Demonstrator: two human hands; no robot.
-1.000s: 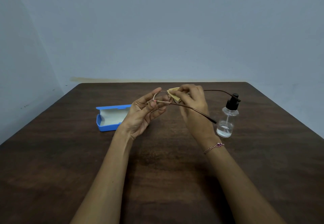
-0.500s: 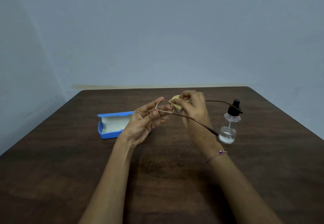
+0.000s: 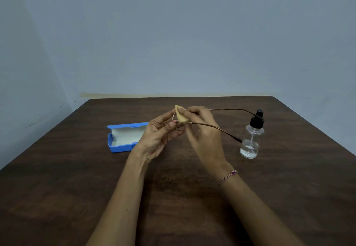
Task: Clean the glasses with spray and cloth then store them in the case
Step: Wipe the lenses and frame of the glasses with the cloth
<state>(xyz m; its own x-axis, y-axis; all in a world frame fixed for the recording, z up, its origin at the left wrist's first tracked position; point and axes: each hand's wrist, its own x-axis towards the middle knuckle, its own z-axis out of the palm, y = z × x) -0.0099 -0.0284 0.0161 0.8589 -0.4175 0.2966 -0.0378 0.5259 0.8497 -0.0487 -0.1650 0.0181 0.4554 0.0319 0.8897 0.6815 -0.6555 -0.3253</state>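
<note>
Table: dark brown wood-grain table (image 3: 77, 197), far edge right up against the wall, both far corners in view.
Room: plain pale blue-grey wall (image 3: 173, 34) behind, with a yellowish stain strip just above the table's far edge and a few scuffs low on the left side.
Glasses: thin metal-frame glasses (image 3: 212, 126), brownish arms with dark tips, held up over the middle of the table, toward the far edge. Both arms are unfolded and stick out to the right. The lenses are mostly hidden by fingers and cloth.
Cloth: small tan cloth (image 3: 181, 117), folded over one lens.
Left hand: left hand (image 3: 158, 140), palm up, fingers curled in, pinching the frame at the lens end.
Right hand: right hand (image 3: 204, 136) closed on the cloth, pinching it onto the lens; thin bracelet (image 3: 227, 177) on the wrist.
Case: blue case (image 3: 123, 140) with a pale lining, lying open on the table, left of the hands.
Spray: clear spray bottle (image 3: 250, 140) with a black pump top, upright, toward the right edge, a little liquid in the bottom.
</note>
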